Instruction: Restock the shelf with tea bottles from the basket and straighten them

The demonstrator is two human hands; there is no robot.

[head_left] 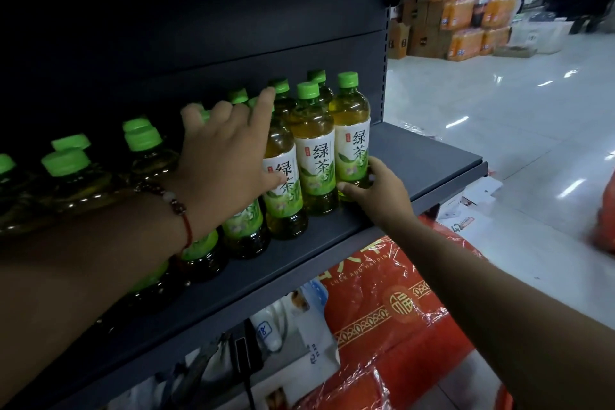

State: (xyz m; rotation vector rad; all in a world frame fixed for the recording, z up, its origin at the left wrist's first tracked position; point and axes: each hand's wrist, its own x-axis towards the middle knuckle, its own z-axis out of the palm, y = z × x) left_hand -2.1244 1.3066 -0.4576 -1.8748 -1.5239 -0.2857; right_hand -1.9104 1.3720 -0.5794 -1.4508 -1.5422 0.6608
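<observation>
Where the dark shelf comes to its right end, a row of tea bottles stands upright along it, running back toward the left edge. Each bottle has a bright green cap, yellow-green tea inside, and a white and green label with the big words 绿茶. The right hand curls its fingers and thumb around the bottom of the last bottle, near the shelf's right end. The left hand is spread flat, fingers straight, pressing on bottles in the middle of the row and hiding their labels. Bottles further left are dark and hard to see. Under the shelf lies a red pack wrapped in shiny plastic, with the words "LUCK AND HAPPIN" cut off. Far away, blurry boxes sit on the floor.
</observation>
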